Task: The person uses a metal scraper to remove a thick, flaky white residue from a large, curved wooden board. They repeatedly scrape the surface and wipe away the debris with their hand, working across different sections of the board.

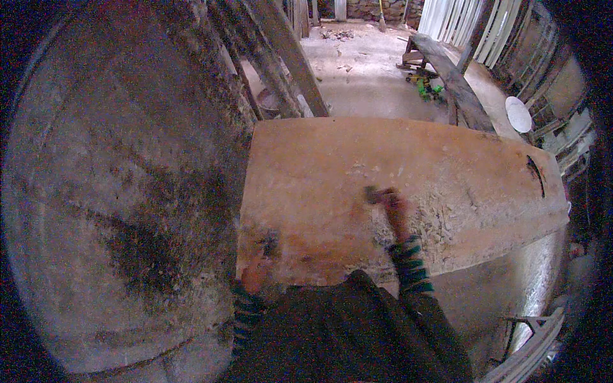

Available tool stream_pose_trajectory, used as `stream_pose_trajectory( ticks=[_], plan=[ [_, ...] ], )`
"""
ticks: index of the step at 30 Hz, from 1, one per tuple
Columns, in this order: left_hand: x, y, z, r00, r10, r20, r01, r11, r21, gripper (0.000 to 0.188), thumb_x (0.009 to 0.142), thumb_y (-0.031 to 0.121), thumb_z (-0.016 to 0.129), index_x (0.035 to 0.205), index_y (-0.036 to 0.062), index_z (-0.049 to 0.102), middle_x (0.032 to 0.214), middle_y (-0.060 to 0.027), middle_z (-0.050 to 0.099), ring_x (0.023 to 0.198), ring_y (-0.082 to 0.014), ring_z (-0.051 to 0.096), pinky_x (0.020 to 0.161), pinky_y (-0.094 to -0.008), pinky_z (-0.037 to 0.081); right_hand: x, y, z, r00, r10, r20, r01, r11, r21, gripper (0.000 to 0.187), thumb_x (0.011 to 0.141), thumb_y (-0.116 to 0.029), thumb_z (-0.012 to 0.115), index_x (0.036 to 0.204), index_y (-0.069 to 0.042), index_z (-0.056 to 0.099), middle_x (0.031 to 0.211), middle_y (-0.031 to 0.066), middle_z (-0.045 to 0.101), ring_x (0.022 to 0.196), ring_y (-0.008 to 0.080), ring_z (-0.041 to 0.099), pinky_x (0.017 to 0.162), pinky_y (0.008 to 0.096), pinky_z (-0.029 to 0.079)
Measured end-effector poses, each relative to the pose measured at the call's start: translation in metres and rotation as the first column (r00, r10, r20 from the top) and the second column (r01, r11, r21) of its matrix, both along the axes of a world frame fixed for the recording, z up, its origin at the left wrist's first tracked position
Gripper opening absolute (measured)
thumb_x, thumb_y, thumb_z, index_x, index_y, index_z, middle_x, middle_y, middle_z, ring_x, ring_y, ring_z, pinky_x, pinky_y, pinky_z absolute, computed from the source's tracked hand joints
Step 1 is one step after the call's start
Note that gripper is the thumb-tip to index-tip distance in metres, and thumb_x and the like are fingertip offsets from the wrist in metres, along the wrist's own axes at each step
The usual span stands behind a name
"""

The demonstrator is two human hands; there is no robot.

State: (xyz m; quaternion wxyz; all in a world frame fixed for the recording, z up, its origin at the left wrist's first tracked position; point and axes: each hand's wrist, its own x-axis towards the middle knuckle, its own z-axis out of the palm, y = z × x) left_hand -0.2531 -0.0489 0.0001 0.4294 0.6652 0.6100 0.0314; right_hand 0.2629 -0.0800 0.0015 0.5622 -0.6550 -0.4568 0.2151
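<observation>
An orange-brown board or tabletop (pixel 306 147) stretches out before me, strewn with pale crumbly scraps (pixel 440 220) around its middle and right. Over it reaches my right hand (pixel 396 207), smeared by motion and closed around a small dark object (pixel 372 194) whose kind I cannot make out. The pale scraps lie just right of that hand. My left hand (pixel 254 276) is low at the board's left edge, dim and blurred. Just beyond its fingers shows a small dark block-like thing (pixel 269 242); whether the hand grips it is unclear.
A large stained grey surface (pixel 96 159) rises close on my left. Wooden beams (pixel 287 57) lean behind the board's far left corner. Farther off are a wooden bench (pixel 450 76), a green object (pixel 428 88) on the floor and a white round basin (pixel 518 115).
</observation>
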Motion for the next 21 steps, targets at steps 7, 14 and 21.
stream_pose_trajectory(
  ticks=[7,14,21],
  plan=[
    [0.075,0.003,-0.02,0.898,-0.404,0.171,0.303,0.854,0.423,0.051,0.101,0.036,0.058,0.141,0.0045,0.058,0.124,-0.0205,0.07,0.114,-0.0395,0.067,0.099,-0.0478,0.052,-0.135,0.106,-0.016,0.927,0.366,-0.083,-0.373,0.922,-0.099,0.018,0.096,-0.025,0.071,0.1,-0.007,0.071,0.093,0.0051,0.073,0.086,0.0189,0.07,0.071,0.0372,0.058],
    [0.111,-0.011,0.039,0.833,-0.422,0.357,0.301,0.888,0.349,0.056,0.099,0.024,0.056,0.152,0.0077,0.047,0.141,-0.0219,0.06,0.129,-0.0414,0.057,0.112,-0.0483,0.043,0.109,-0.017,0.007,0.961,-0.275,-0.012,0.275,0.959,0.073,0.015,0.091,-0.019,0.075,0.098,-0.008,0.07,0.094,0.0032,0.071,0.081,0.0167,0.068,0.068,0.0329,0.055],
    [0.117,-0.014,-0.012,0.811,-0.44,0.386,0.293,0.876,0.383,0.056,0.097,0.017,0.058,0.152,0.0081,0.048,0.144,-0.0233,0.056,0.137,-0.0409,0.049,0.119,-0.0479,0.036,0.118,-0.019,-0.037,0.97,-0.237,0.047,0.226,0.96,0.165,0.015,0.095,-0.021,0.07,0.106,-0.011,0.069,0.099,0.004,0.072,0.093,0.0166,0.066,0.077,0.033,0.054]
  ],
)
